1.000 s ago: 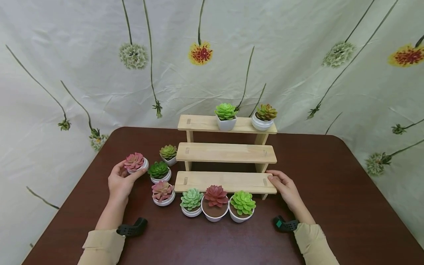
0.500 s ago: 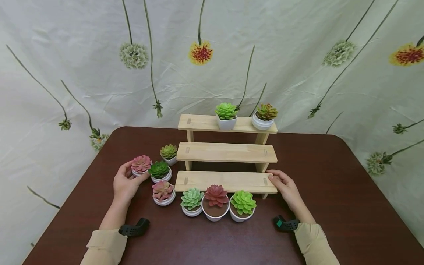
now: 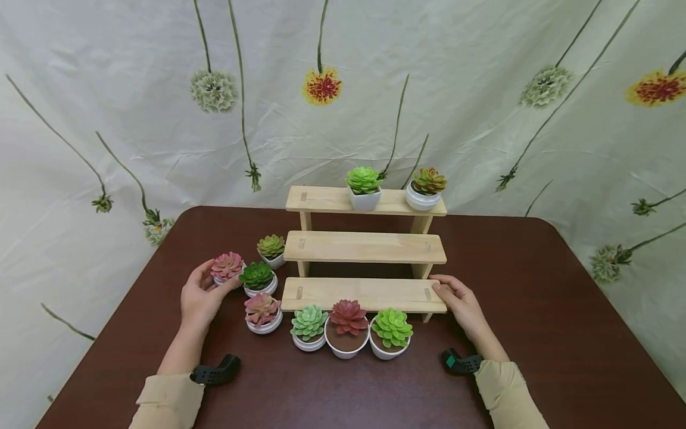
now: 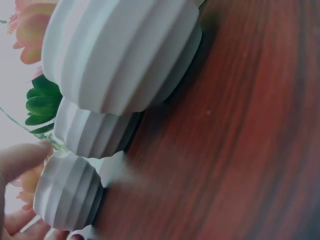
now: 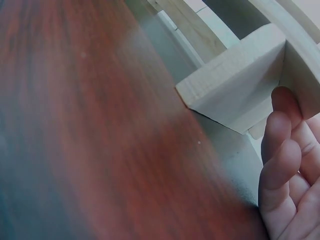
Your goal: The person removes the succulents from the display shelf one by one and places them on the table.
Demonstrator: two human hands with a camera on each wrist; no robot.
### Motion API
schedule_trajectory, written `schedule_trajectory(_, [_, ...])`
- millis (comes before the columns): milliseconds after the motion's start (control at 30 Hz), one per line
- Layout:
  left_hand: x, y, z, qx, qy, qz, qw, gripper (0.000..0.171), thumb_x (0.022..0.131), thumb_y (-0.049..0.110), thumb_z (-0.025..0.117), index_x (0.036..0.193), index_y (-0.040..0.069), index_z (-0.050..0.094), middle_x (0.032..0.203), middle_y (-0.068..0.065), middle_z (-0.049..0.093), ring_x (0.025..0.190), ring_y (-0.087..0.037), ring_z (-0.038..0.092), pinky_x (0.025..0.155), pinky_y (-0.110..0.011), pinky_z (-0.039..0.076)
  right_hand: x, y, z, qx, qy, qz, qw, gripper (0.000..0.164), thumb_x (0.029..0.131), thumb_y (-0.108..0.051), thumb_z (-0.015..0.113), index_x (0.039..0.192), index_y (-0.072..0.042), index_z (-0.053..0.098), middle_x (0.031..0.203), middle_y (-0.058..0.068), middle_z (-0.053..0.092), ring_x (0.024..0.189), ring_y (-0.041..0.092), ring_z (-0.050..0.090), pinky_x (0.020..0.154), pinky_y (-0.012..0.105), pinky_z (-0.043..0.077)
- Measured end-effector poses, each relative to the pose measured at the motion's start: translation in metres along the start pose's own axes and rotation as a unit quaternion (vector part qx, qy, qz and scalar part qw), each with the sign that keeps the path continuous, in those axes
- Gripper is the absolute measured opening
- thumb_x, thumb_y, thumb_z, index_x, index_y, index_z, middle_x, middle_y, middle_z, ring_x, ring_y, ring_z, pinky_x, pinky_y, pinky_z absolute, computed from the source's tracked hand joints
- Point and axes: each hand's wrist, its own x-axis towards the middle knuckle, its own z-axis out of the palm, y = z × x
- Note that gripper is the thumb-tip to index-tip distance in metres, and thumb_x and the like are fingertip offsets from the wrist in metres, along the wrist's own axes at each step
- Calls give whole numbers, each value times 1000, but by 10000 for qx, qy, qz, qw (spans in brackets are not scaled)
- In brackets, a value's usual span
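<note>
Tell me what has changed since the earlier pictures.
The left hand moved the farther pink plant rightward, beside the dark green one; tilted earlier, it now stands upright, still held. Unchanged: the right hand gripping the bottom shelf, and the other plants' places.

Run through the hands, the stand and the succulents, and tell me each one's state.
Left hand: gripping leftmost pink succulent
Leftmost pink succulent: held, upright
Right hand: gripping end of bottom shelf
Stand: upright
Top-shelf succulents: both upright
Three succulents by left hand: upright on table
Front three succulents: upright
</note>
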Motion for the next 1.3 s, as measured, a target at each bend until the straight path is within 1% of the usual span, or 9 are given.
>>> schedule_trajectory(167, [-3,9,-4,-228,107,216,9994,76,83,27,73,144,8,34,144,-15,39,128,-31,41,103,-45,34,0,0,0,-7,17,-25,10000,34,95,-21,56,119,3,57,86,-8,62,71,8,54,60,21,42])
schedule_trajectory(267, [-5,17,-5,-155,313,358,9988,76,82,30,74,144,9,35,142,-15,41,128,-31,41,104,-44,34,0,0,0,-20,14,-18,10000,35,95,-22,56,119,4,57,88,-8,62,73,8,55,61,21,43])
schedule_trajectory(433, [-13,39,-6,-121,722,709,9948,66,83,28,73,140,10,43,140,-11,44,128,-28,42,104,-43,34,0,-1,0,-32,25,38,10000,35,95,-23,56,120,1,58,88,-6,62,73,8,55,61,21,43])
schedule_trajectory(533, [-17,56,-4,-300,734,971,9921,62,83,26,72,137,11,47,137,-10,46,128,-27,42,104,-43,34,0,-2,0,-35,27,52,10000,35,96,-23,56,121,1,57,89,-5,62,75,8,56,63,21,44])
schedule_trajectory(600, [-19,68,-2,-405,627,1144,9906,60,84,25,72,137,12,47,136,-9,48,127,-26,43,104,-43,35,0,-2,0,-46,29,59,10000,36,96,-23,56,121,2,57,91,-4,63,77,8,56,65,21,45])
schedule_trajectory(700, [-19,89,2,-651,328,1380,9877,59,84,22,72,136,11,48,135,-9,49,125,-23,46,103,-38,36,0,-2,1,-71,57,78,9999,35,95,-23,56,121,1,57,91,-4,63,77,8,57,65,21,45])
schedule_trajectory(900, [-14,126,17,-1012,-507,1506,9821,64,85,22,71,140,7,41,138,-10,46,125,-24,45,102,-35,38,-1,-2,1,-54,51,101,9999,35,96,-23,56,120,2,58,90,-5,63,75,8,57,64,21,46])
schedule_trajectory(1100, [-7,151,33,-814,-1064,1769,9751,66,85,23,71,141,7,39,140,-8,45,124,-24,46,100,-36,40,-1,0,1,-49,48,102,9999,35,95,-23,56,120,2,58,91,-6,63,76,8,58,65,21,46])
schedule_trajectory(1300, [1,166,48,-599,-1406,1951,9688,67,85,24,71,141,7,39,139,-10,45,125,-24,45,100,-37,40,0,-1,1,-45,45,70,10000,35,95,-23,56,121,2,57,92,-6,63,77,8,58,65,21,46])
